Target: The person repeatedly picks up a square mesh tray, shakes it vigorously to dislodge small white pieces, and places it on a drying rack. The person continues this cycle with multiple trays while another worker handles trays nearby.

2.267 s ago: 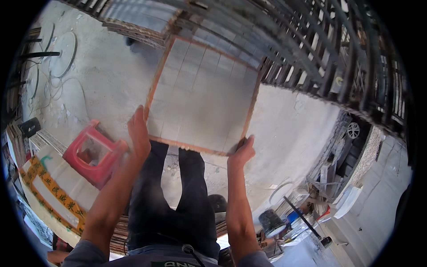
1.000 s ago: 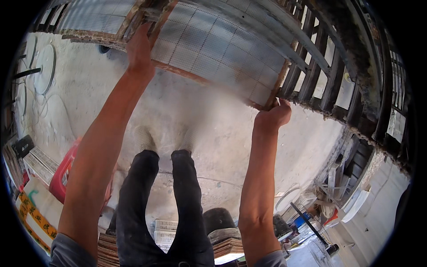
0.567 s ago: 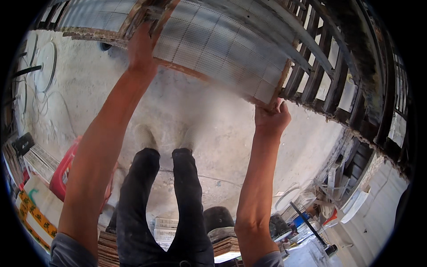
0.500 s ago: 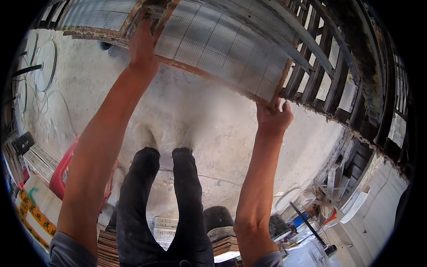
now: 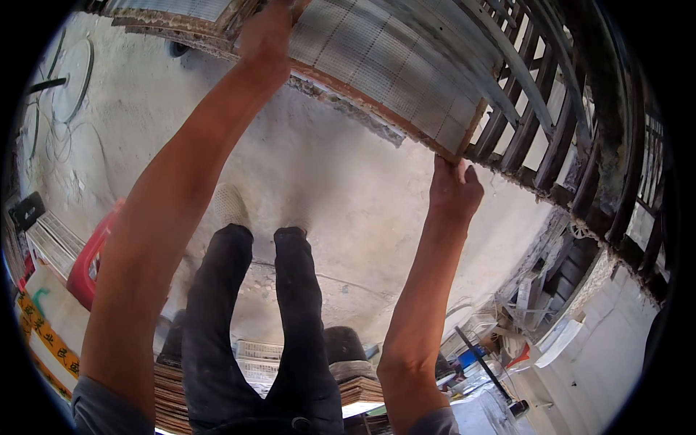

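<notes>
1. Tray [image 5: 362,61] in my head view: its pale mesh face spans the space between my hands and reaches away beyond them, towards the slatted rack [image 5: 558,130] to the right of my right hand.
2. My right hand [image 5: 455,188] is at the tray's near right corner, fingertips against it, thumb standing apart; how tightly it closes, I cannot tell.
3. My left hand [image 5: 265,40] is at the tray's left side; its fingers are blurred and cut off, so I cannot tell its grip.
4. Done well, I judge, this means even pressure from both hands on the wooden rim [image 5: 377,109], not the mesh, without skewing, my left knuckles clear of the second tray [image 5: 177,7] beyond them.
5. Writing: well below my left hand, a yellow strip [image 5: 54,344] carries dark characters. I can make out no brand.
</notes>
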### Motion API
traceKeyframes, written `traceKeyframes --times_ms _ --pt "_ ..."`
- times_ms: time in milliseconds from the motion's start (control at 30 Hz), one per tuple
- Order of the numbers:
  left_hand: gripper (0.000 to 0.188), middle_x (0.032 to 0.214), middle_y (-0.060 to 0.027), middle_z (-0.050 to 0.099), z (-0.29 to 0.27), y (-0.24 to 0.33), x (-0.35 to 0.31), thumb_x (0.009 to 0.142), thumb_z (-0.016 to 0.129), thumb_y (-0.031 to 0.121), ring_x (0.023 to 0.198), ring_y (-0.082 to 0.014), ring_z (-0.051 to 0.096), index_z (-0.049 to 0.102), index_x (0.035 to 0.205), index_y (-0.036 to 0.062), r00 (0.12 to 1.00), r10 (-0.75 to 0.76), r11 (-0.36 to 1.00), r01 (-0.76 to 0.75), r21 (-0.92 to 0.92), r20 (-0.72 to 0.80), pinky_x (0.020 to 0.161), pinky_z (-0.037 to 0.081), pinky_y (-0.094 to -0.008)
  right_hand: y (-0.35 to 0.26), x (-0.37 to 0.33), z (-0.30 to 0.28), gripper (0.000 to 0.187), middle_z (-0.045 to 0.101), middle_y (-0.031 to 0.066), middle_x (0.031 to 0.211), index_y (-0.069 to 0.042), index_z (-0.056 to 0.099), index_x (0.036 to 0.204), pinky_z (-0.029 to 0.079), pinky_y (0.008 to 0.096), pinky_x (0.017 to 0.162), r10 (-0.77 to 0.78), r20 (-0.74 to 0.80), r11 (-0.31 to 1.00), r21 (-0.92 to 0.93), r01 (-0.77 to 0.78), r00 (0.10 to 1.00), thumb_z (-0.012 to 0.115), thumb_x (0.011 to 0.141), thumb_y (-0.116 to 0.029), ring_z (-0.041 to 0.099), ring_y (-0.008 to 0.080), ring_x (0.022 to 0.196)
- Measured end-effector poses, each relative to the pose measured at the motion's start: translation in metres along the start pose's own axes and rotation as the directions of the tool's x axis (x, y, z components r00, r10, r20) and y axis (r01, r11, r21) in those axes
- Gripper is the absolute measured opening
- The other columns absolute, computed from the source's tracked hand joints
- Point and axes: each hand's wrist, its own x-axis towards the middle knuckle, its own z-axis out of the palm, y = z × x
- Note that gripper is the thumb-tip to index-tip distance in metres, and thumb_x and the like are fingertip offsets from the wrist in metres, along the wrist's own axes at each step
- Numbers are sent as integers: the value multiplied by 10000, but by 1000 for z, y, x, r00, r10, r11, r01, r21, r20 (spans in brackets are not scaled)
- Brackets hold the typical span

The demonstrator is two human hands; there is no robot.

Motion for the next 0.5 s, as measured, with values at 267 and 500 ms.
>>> traceKeyframes --times_ms 267,500 --pt "424 992 -87 578 -1 -1 15 847 451 297 898 -183 540 484 1134 -14 989 111 956 -134 262 102 765 442 -300 -4 4 -6 372 326 275 1244 220 243 1182 330 451 1016 87 59 985 142 -95 994 233 857 40 355 343 1172" --pt "463 1029 -106 565 -11 7 11 846 439 353 933 -209 528 486 1138 -3 996 5 942 -36 334 93 785 426 -311 7 16 -9 375 308 267 1247 208 243 1186 337 429 1018 34 73 999 -16 -32 997 279 856 33 342 345 1181"
